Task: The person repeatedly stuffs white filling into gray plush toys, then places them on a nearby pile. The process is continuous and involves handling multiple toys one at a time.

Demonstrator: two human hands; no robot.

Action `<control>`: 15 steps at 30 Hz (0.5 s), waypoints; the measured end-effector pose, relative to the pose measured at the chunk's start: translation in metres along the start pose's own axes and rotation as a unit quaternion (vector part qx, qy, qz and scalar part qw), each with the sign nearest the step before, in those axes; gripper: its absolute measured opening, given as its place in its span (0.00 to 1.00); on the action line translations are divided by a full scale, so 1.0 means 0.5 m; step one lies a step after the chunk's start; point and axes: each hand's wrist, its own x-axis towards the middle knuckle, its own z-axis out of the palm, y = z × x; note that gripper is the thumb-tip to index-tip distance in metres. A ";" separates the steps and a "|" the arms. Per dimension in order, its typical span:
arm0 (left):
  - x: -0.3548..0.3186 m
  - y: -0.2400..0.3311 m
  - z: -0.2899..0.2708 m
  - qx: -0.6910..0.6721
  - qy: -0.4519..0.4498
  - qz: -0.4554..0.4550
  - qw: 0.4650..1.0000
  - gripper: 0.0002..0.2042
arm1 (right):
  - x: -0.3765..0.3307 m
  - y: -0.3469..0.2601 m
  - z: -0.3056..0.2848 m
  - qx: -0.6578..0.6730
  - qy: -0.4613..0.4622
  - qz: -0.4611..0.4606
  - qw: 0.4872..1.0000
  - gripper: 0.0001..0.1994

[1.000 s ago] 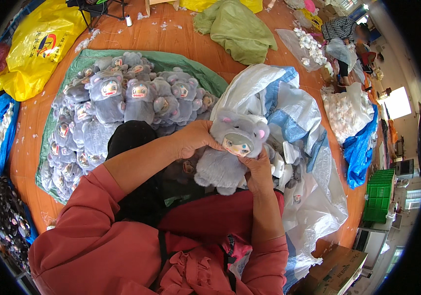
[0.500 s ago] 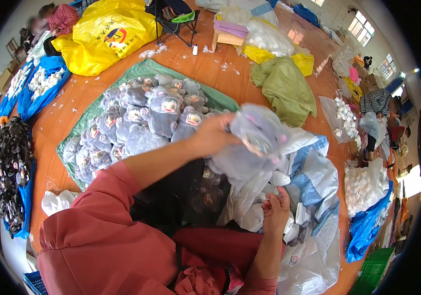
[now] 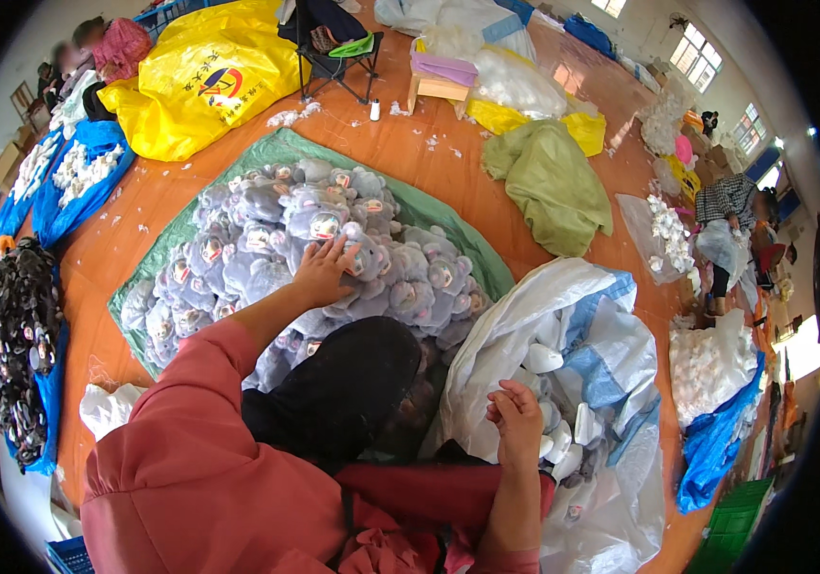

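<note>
Head view: left hand (image 3: 322,273) lies palm-down with fingers spread on a grey plush toy (image 3: 364,256) at the near edge of the toy pile (image 3: 266,230). It is pressing or resting rather than gripping; nothing is pinched between the fingers. Right hand (image 3: 517,421) hangs loosely curled over the mouth of the white sack (image 3: 563,316), holding nothing that I can see (its fingertips are just above the white stuffed pieces (image 3: 555,435) inside).

The toy under the left hand sits on top of the heap, touching its neighbours on every side, just beyond the person's dark-clad knee (image 3: 343,387). It looks soft and light, likely to squash under any squeeze and spring back, not slippery and not fragile. A grasp around the round head or the body would probably serve best; the ears and limbs would only flop. Its pale face seems to point up and a little toward the right, and I cannot make out a clear long axis, since the body is buried among the others.

Farther out, the pile rests on a green sheet (image 3: 448,225) spread over the orange floor (image 3: 132,230). A crumpled green cloth (image 3: 549,182) lies beyond the sack, a yellow bag (image 3: 209,86) at the far left, blue sheets (image 3: 85,182) with white pieces beside it, and a small stool (image 3: 439,81) near the top.
</note>
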 end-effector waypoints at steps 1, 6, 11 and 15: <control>0.001 0.000 0.010 -0.028 -0.010 -0.014 0.999 0.46 | -0.001 -0.002 0.000 -0.002 -0.001 0.000 1.000 0.10; 0.018 0.040 -0.010 0.001 -0.010 -0.068 0.998 0.48 | -0.007 0.003 -0.005 -0.005 0.015 -0.005 1.000 0.11; 0.015 0.152 -0.115 -0.065 0.184 -0.026 0.980 0.44 | 0.013 0.017 0.016 -0.008 0.019 -0.025 0.999 0.12; 0.008 0.348 -0.247 -0.258 0.216 0.127 0.933 0.41 | 0.043 0.068 0.018 -0.106 0.030 -0.084 0.990 0.13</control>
